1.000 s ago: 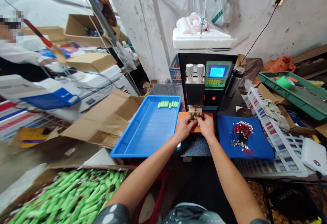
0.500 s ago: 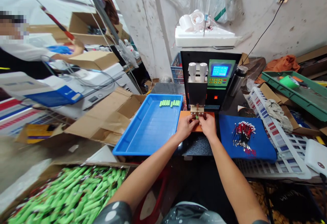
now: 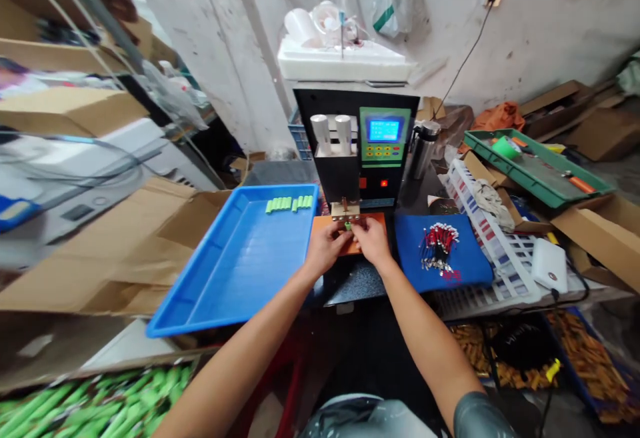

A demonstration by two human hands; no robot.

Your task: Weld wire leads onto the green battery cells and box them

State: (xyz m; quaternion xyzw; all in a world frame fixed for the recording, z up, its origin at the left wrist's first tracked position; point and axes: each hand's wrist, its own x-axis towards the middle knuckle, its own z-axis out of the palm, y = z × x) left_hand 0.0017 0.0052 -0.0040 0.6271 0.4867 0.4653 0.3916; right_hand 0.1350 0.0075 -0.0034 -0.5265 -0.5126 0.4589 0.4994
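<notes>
A small green battery cell (image 3: 349, 226) is under the electrodes of a black spot welder (image 3: 340, 181) with a lit blue display. My left hand (image 3: 325, 246) pinches the cell from the left. From the right, my right hand (image 3: 372, 239) has its fingers closed on the same cell. Both hands are over the orange board (image 3: 324, 223) at the machine's foot. The fingers hide much of the cell, and I cannot make out whether a wire or strip is with it.
Left of the machine lies a blue tray (image 3: 220, 225) with several green cells at its far end. On the right, red and black wire leads (image 3: 439, 246) lie on a blue cloth (image 3: 467, 251). A box of green packs (image 3: 100, 401) stands low left. A steel flask (image 3: 424, 151) stands behind.
The camera has turned to the right, so the scene sits further left in the picture. Both hands stay at the cell under the electrodes.
</notes>
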